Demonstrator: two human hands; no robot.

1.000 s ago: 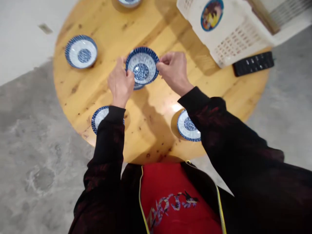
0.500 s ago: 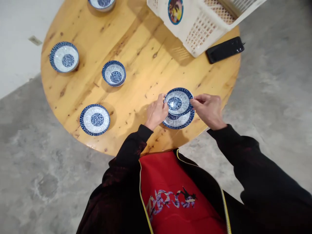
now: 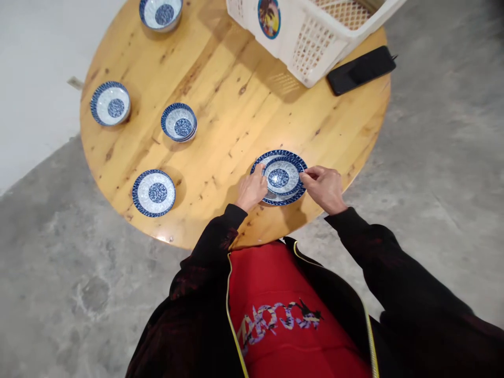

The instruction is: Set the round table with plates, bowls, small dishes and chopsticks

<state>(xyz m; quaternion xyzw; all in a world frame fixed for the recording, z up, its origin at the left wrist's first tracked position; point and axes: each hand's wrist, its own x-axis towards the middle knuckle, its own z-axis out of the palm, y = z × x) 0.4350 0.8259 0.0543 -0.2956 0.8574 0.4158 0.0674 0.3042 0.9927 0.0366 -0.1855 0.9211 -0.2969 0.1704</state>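
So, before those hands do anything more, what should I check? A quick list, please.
1. Right hand on the small dish: ok, fingers at its right edge.
2. Left hand gripping its left edge: cannot tell; fingers are there, grip unclear.
3. Larger dish underneath: ok, its rim shows beyond the small one.
4. Small dish fully resting on it: cannot tell.
5. Stacked bowls apart from both hands: ok.
6. Phone apart from both hands: ok.
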